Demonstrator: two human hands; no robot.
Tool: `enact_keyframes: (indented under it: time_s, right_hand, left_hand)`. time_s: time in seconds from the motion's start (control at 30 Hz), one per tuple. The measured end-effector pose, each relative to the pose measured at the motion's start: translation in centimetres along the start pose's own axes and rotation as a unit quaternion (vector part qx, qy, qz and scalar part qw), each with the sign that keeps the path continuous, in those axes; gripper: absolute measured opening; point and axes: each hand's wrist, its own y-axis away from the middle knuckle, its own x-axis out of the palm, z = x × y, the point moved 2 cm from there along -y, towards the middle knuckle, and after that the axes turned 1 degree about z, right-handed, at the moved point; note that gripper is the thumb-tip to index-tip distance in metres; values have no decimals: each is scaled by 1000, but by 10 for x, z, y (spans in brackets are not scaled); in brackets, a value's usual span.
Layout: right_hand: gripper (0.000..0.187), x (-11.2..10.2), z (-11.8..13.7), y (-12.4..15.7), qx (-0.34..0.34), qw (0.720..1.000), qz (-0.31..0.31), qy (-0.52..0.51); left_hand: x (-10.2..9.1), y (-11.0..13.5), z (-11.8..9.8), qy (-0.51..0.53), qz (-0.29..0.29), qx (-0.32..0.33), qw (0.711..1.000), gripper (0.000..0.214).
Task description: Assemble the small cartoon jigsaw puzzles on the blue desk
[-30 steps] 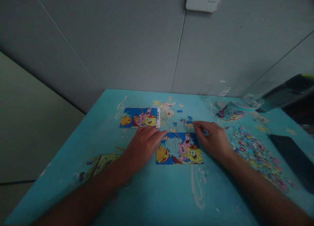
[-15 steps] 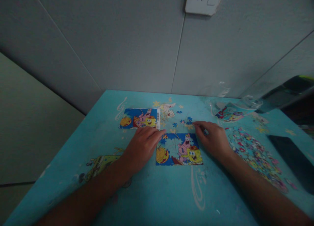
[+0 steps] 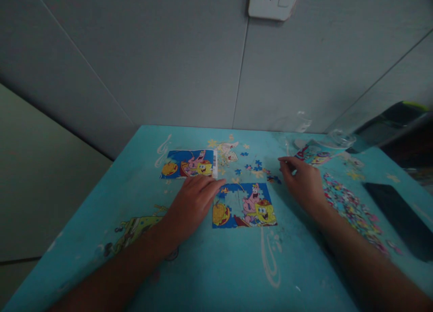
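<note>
Jigsaw puzzle (image 3: 252, 208), partly assembled, lies flat on the blue printed tabletop (image 3: 216, 267) between the two hands; yellow and pink figures at its right, burger at its left, gap in the middle with pale blue showing through. Left hand (image 3: 194, 199) is just left of the puzzle, palm down, fingers loosely extended with tips by the puzzle's far left corner; grip relaxed, nothing seen in it. Right hand (image 3: 302, 181) is beyond the puzzle's far right corner, thumb and index finger brought near each other; cannot tell if the grip is fully closed or has a piece in it. Dark loose pieces (image 3: 274, 180) sit just off the puzzle's far right corner, near the right hand; more blue loose pieces (image 3: 258, 164) scattered beyond its far edge. Picture card (image 3: 192, 163) with matching art is beyond the puzzle to the left. Big pile of small mixed pieces (image 3: 352, 208) right of the puzzle, partly behind the right forearm; dark flat slab (image 3: 395, 217) farther right of the puzzle. Clear plastic packaging (image 3: 318, 153) with printed label beyond the puzzle, far right
</note>
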Motion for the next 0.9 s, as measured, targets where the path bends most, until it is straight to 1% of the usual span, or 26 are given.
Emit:
enact_keyframes:
  time_s: [0.17, 0.4, 0.77, 0.9]
  right_hand:
    - [30, 1, 5, 3, -21, 1000, 18, -7]
    - [30, 3, 5, 5, -26, 999, 23, -16]
    - [31, 1, 6, 4, -28, 999, 40, -17]
    - [33, -5, -2, -1, -18, 999, 29, 3]
  left_hand:
    - [0, -1, -1, 12, -8, -7, 1000, 29]
    - [-1, -1, 0, 18, -7, -5, 1000, 32]
    - [1, 0, 1, 6, 20, -10, 1000, 27]
    - [2, 0, 2, 8, 29, -11, 1000, 29]
